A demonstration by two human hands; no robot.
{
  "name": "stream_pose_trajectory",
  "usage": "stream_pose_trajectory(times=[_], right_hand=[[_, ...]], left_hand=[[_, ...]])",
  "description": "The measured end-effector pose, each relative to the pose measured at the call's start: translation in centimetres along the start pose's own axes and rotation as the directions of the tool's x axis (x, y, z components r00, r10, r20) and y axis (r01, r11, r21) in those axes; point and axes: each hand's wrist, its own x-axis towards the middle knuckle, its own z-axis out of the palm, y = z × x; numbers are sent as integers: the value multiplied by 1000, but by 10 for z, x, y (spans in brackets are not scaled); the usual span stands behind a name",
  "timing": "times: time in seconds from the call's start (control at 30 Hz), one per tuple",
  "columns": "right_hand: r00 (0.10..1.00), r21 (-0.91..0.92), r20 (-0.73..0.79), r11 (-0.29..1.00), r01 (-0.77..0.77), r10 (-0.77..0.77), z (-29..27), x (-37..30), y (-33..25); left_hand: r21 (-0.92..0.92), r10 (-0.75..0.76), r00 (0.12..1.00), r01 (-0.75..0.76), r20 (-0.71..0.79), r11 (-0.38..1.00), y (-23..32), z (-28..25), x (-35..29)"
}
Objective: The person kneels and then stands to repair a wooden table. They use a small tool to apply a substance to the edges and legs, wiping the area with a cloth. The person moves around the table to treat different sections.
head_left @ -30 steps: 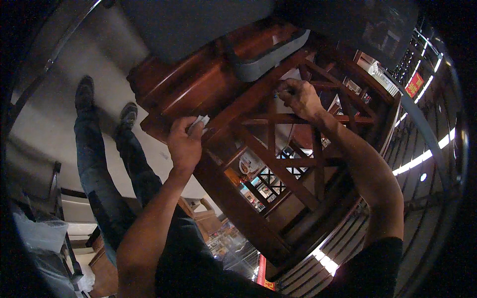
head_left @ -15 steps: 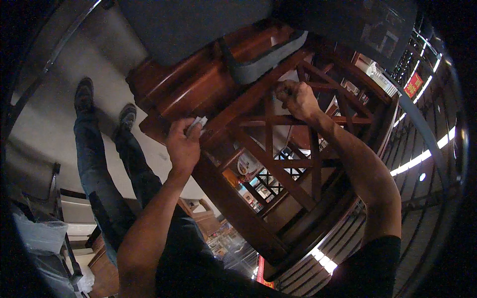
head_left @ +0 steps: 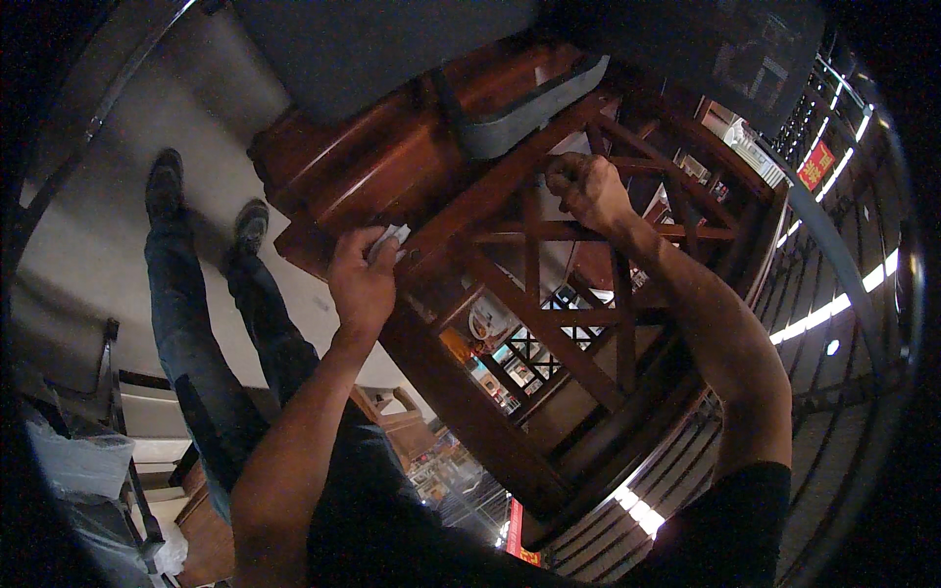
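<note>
My left hand (head_left: 361,284) pinches a small folded white piece, paper or cloth (head_left: 392,236), between thumb and fingers. It is beside the near end of a dark reddish-brown wooden rail (head_left: 480,208). Farther along that rail, my right hand (head_left: 594,193) is closed in a fist close to the wood. Whatever its fingers hold, if anything, is hidden. The rail edges a wooden frame with crossed lattice bars (head_left: 566,355), and my right forearm passes over these bars.
Glossy moulded wood (head_left: 358,176) lies left of the rail, with a grey curved pad-like strip (head_left: 534,110) across it. Large dark panels (head_left: 382,49) overhang at the top. A metal grille (head_left: 823,382) stands at right. Clear plastic wrapping (head_left: 83,461) sits at lower left.
My right fist has turned very slightly at the rail. The left hand keeps its pinch on the white piece in nearly the same place.
</note>
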Motion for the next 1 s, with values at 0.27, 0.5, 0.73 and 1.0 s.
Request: stream_pose_trajectory(times=[0.27, 0.5, 0.73, 1.0], right_hand=[[997, -14, 39, 998, -65, 65, -3, 3, -2], [998, -27, -61, 999, -30, 28, 4, 6, -1], [997, 93, 75, 996, 1, -8, -16, -2, 2], [720, 267, -685, 958, 103, 114, -143, -131, -84]], left_hand=[[-47, -27, 1000, 26, -13, 999, 6, 1, 1], [-53, 18, 999, -20, -35, 998, 6, 1, 2], [-4, -21, 1000, 21, 6, 1000, 9, -1, 4], [-7, 10, 998, -10, 63, 1000, 36, 22, 18]])
